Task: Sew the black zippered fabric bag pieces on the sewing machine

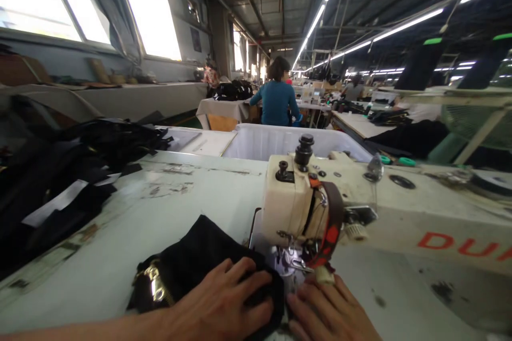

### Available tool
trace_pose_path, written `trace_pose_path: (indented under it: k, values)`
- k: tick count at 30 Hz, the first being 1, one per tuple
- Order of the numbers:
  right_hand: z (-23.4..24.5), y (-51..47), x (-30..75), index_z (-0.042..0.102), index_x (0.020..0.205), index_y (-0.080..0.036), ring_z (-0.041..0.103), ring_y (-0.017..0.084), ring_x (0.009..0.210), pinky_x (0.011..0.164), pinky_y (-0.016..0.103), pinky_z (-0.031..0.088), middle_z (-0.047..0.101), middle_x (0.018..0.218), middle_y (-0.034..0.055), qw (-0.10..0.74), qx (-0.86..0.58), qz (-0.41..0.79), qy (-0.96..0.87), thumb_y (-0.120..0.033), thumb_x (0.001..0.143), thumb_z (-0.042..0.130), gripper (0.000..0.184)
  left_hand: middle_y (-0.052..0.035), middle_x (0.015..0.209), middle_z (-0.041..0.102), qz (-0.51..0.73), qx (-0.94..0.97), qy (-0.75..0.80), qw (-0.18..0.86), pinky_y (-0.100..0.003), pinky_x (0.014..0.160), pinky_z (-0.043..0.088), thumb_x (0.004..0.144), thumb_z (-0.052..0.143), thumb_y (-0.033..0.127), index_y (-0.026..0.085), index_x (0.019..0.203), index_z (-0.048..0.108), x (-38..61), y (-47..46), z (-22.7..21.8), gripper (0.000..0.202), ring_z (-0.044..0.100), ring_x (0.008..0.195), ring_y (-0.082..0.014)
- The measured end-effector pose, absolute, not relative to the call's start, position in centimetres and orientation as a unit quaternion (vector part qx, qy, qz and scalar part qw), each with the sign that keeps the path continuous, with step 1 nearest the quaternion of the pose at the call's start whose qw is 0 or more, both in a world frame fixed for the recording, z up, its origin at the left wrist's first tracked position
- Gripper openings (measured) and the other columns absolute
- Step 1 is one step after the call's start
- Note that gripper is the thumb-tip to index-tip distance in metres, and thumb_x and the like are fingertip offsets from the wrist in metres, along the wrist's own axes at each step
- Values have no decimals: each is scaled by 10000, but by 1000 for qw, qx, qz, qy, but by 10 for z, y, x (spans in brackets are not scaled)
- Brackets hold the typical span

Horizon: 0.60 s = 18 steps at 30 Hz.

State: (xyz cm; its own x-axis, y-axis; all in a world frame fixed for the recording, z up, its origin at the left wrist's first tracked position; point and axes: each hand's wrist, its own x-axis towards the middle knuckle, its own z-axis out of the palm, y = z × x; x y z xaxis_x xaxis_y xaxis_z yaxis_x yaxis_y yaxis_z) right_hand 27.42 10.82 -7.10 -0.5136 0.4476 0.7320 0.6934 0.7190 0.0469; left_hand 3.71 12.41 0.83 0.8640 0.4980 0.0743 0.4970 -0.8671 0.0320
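Pale green counter [216, 192] with dark worn patches [166, 189], black fabric piece [200, 248] toward its near edge, gold-coloured zipper [157, 283], cream sewing machine [276, 208] with red lettering [460, 245], dark brown strap [335, 200] with red patches [332, 233]

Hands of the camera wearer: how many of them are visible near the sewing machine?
2. The left hand lies on the black fabric piece with the gold zipper pull; the right hand is to its right, close to the sewing machine.
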Motion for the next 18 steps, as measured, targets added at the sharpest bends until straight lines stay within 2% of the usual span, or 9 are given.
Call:
trace_pose_path:
  k: [2, 4, 8, 11, 14, 18]
  values:
    - [-68, 106, 271, 678, 808, -245, 635, 177, 690, 839, 325, 426, 702, 696, -17, 393, -365, -193, -822, -284, 1015, 372, 371, -48, 1248, 617, 39, 966, 255, 3, -329, 822, 500, 989, 429, 199, 271, 1141, 610, 38, 121, 18, 247, 572, 1050, -226]
    - [-64, 104, 268, 670, 782, -239, 615, 166, 654, 821, 318, 418, 675, 656, -19, 389, -367, -187, -824, -263, 1019, 351, 398, -52, 1245, 618, 33, 967, 254, -2, -345, 822, 497, 995, 407, 203, 270, 1147, 608, 39, 120, 22, 261, 576, 1044, -235]
    - [-62, 103, 269, 684, 896, -224, 606, 163, 651, 816, 321, 420, 669, 676, -14, 366, -353, -197, -838, -241, 1011, 373, 332, -57, 1238, 625, 25, 968, 250, 4, -354, 862, 479, 999, 409, 222, 247, 1156, 597, 39, 123, 20, 246, 575, 1053, -236]
    - [-64, 103, 270, 680, 990, -211, 608, 163, 655, 814, 319, 432, 662, 696, -12, 326, -341, -186, -862, -238, 1015, 352, 330, -54, 1220, 633, 40, 969, 242, 10, -320, 869, 472, 989, 454, 221, 233, 1162, 588, 39, 124, 19, 220, 578, 1043, -213]
    - [-66, 103, 269, 665, 1047, -196, 607, 165, 627, 736, 311, 459, 649, 694, -6, 299, -340, -178, -874, -252, 1022, 315, 355, -34, 1169, 648, 70, 971, 230, -11, -299, 860, 467, 985, 464, 201, 245, 1127, 598, 41, 123, 12, 200, 591, 1015, -191]
    - [-68, 104, 269, 646, 1086, -189, 649, 191, 692, 685, 318, 490, 688, 785, 23, 304, -367, -161, -864, -282, 1027, 283, 379, -1, 1006, 680, 149, 958, 233, -76, -382, 953, 417, 989, 445, 174, 237, 1031, 619, 40, 122, -21, 190, 601, 980, -190]
